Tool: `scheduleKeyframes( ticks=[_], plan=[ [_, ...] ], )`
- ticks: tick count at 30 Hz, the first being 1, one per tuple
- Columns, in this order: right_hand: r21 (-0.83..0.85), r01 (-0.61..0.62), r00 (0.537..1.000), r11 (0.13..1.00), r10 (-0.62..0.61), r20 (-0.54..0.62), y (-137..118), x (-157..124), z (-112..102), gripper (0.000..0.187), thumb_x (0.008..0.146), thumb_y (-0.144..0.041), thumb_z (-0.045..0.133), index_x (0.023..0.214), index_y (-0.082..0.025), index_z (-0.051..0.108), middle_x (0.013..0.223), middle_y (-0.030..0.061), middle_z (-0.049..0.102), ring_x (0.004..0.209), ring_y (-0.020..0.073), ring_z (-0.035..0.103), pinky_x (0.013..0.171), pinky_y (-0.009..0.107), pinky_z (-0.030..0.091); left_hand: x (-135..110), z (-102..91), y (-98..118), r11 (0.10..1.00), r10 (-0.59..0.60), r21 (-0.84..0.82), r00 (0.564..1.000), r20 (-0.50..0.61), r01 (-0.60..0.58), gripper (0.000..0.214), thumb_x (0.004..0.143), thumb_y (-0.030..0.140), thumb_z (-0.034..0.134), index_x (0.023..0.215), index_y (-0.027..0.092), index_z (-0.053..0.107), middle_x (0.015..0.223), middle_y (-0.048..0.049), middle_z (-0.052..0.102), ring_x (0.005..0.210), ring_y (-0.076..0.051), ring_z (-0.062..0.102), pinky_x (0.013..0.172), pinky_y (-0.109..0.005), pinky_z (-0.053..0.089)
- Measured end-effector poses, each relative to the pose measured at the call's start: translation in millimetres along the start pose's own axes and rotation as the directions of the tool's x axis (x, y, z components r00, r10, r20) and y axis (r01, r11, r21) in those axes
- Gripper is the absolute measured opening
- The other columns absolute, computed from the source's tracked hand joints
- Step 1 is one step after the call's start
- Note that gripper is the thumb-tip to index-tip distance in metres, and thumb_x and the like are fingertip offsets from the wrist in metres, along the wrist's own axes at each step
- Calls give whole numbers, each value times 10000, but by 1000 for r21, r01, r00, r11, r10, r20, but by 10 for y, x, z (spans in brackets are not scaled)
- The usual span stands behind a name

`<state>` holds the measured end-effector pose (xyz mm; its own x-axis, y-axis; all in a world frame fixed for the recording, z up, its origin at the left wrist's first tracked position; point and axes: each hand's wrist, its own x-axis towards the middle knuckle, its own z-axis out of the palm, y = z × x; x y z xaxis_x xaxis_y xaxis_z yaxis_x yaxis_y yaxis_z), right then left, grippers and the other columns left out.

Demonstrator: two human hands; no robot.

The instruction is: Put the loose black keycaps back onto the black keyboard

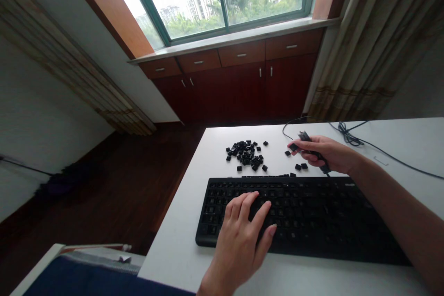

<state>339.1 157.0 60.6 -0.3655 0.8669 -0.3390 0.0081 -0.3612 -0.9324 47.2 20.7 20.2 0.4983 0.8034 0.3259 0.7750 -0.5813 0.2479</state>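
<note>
A long black keyboard [294, 222] lies on the white table, several of its keycaps off. My left hand [243, 231] rests on its left half, fingers spread and holding nothing. Above the keyboard's back edge, my right hand [333, 150] is closed around a slim dark tool [315, 151] with a silvery upper end; its exact kind is unclear. Between thumb and fingertip the same hand pinches a small black keycap [293, 147]. A heap of loose black keycaps [246, 153] lies behind the keyboard, and a few others [301, 166] are scattered below my right hand.
A black cable [350, 136] coils at the back right of the white table [183, 222]. Near it lies a thin bent metal wire [380, 161]. Beyond stand a red-brown cabinet [239, 88] and a window. A dark blue surface [86, 280] is at lower left.
</note>
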Motion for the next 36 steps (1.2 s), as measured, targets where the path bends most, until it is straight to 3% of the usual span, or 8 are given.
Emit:
scheduleKeyframes(
  ticks=[7, 11, 15, 19, 21, 25, 30, 36],
  plan=[
    [63, -18, 1000, 998, 17, 5, -17, -15, 16, 436, 799, -473, 747, 1104, -164, 703, 813, 33, 543, 529, 60, 305, 351, 168, 221, 3, -16, 4, 1000, -5, -5, 1000, 4, 5, 408, 954, 336, 557, 1356, 267, 579, 1396, -88, 527, 1281, -275, 466, 1084, -463, 419],
    [-171, -4, 998, 985, -6, -61, -17, -2, 53, 512, 790, -553, 732, 1096, -144, 697, 676, -13, 477, 521, 70, 359, 390, 189, 273, -9, -12, 9, 1000, -13, -2, 1000, 15, 13, 407, 955, 336, 557, 1356, 271, 578, 1400, -88, 523, 1286, -276, 463, 1089, -462, 417],
    [-554, 5, 990, 833, -84, -117, 34, 46, 109, 501, 816, -618, 661, 989, -149, 701, 650, 6, 554, 539, 118, 481, 451, 240, 364, -17, -2, 8, 1000, -17, -11, 1000, 25, 17, 409, 960, 338, 548, 1362, 271, 573, 1408, -91, 513, 1297, -281, 451, 1098, -470, 405],
    [-839, 111, 955, 533, -291, -58, 132, 102, 174, 354, 855, -522, 645, 968, -189, 688, 869, 54, 705, 700, 181, 628, 618, 287, 474, -13, 3, 7, 1000, -15, -14, 999, 28, 16, 411, 960, 333, 550, 1366, 271, 570, 1412, -92, 510, 1299, -281, 448, 1099, -469, 401],
    [-893, 111, 934, 436, -352, -56, 197, 131, 206, 276, 844, -457, 671, 932, -195, 678, 910, 64, 716, 773, 208, 650, 697, 311, 479, -9, 3, 8, 1000, -15, -15, 1000, 26, 15, 413, 958, 333, 554, 1365, 267, 572, 1411, -95, 511, 1296, -283, 449, 1099, -472, 401],
    [-924, 93, 923, 370, -379, -59, 306, 175, 243, 208, 829, -400, 692, 901, -204, 698, 975, 82, 712, 861, 248, 652, 765, 347, 458, -8, 4, 13, 1000, -16, -20, 1000, 23, 17, 413, 956, 330, 557, 1364, 263, 572, 1410, -98, 511, 1294, -284, 451, 1098, -477, 400],
    [-933, 102, 931, 344, -365, -33, 288, 170, 217, 313, 810, -531, 698, 840, -220, 723, 926, 57, 728, 789, 221, 659, 707, 314, 462, -13, 2, 20, 1000, -12, -17, 1000, 26, 13, 408, 957, 333, 553, 1357, 256, 579, 1402, -106, 516, 1291, -289, 455, 1095, -479, 404],
    [-957, 8, 897, 291, -425, -122, 281, 193, 122, 433, 941, -547, 494, 1003, -179, 713, 992, 114, 714, 843, 252, 652, 702, 336, 451, -6, -1, 13, 1000, -18, -13, 999, 33, 19, 406, 959, 333, 550, 1357, 260, 579, 1401, -102, 517, 1295, -289, 453, 1095, -479, 403]
  ],
)
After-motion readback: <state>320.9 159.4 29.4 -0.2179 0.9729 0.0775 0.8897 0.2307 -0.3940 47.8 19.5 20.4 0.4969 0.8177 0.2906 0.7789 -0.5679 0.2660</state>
